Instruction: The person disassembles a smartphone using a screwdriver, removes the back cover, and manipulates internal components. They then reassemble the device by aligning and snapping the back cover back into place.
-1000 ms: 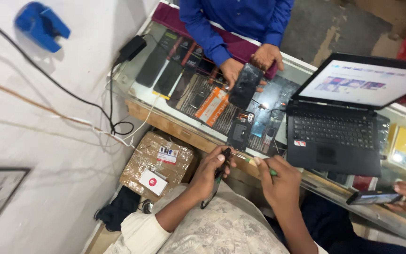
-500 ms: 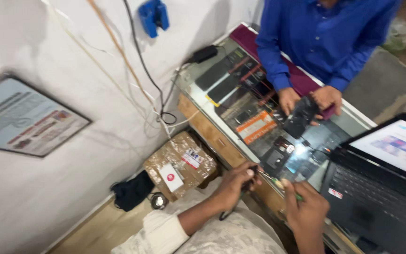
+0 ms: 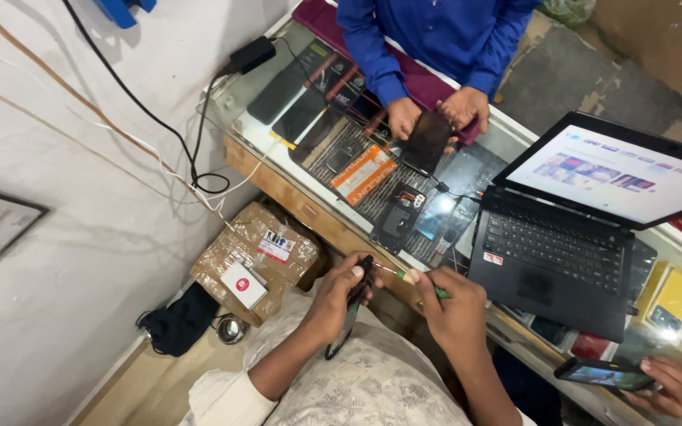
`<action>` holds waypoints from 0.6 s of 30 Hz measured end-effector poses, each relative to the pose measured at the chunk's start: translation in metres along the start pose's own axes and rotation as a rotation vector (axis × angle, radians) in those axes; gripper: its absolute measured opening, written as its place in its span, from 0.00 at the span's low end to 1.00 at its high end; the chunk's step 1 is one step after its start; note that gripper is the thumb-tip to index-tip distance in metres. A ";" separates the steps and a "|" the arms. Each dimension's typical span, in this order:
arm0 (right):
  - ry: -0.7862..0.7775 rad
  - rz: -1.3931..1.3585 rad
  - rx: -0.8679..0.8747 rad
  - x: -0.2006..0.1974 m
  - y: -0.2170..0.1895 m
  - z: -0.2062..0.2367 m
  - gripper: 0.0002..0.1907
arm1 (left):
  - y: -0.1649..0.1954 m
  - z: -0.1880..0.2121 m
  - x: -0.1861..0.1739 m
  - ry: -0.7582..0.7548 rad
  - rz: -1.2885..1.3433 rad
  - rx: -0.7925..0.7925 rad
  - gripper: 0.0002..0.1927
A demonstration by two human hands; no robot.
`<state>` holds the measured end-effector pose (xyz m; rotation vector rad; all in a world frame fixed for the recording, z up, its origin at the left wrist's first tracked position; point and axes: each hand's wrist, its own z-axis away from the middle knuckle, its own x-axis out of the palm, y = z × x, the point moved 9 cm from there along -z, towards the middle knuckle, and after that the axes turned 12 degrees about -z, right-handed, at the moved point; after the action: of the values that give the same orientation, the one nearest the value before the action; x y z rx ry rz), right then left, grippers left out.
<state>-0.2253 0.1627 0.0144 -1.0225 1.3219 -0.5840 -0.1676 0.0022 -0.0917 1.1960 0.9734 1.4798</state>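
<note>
From my head camera: my left hand [image 3: 339, 293] grips one dark phone [image 3: 350, 306] on edge over my lap, below the glass counter [image 3: 467, 154]. My right hand [image 3: 451, 304] pinches one green-handled screwdriver [image 3: 412, 278], tip at the phone. One open laptop [image 3: 574, 237] sits on the counter. One brown taped carton [image 3: 258, 256] lies on the floor, bearing a white label and a white square with a red dot.

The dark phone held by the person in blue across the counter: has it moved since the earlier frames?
No real shift: the dark phone sits just right of the orange box under the glass, as before. Only the head camera swung.
</note>
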 end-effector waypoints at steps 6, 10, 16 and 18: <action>0.071 0.050 -0.026 -0.014 0.007 0.006 0.09 | -0.003 -0.010 0.013 -0.058 0.027 0.014 0.19; 0.072 -0.085 -0.009 -0.012 0.005 0.000 0.08 | 0.005 -0.028 0.013 -0.116 -0.006 0.026 0.19; 0.123 -0.187 0.033 -0.006 0.001 -0.022 0.06 | 0.015 -0.058 0.001 -0.172 -0.068 0.011 0.18; 0.157 -0.132 -0.056 -0.002 -0.006 -0.026 0.07 | 0.018 -0.070 -0.009 -0.179 -0.065 -0.001 0.18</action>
<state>-0.2498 0.1546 0.0226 -1.1344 1.4215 -0.7425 -0.2388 -0.0115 -0.0905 1.2615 0.8810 1.2980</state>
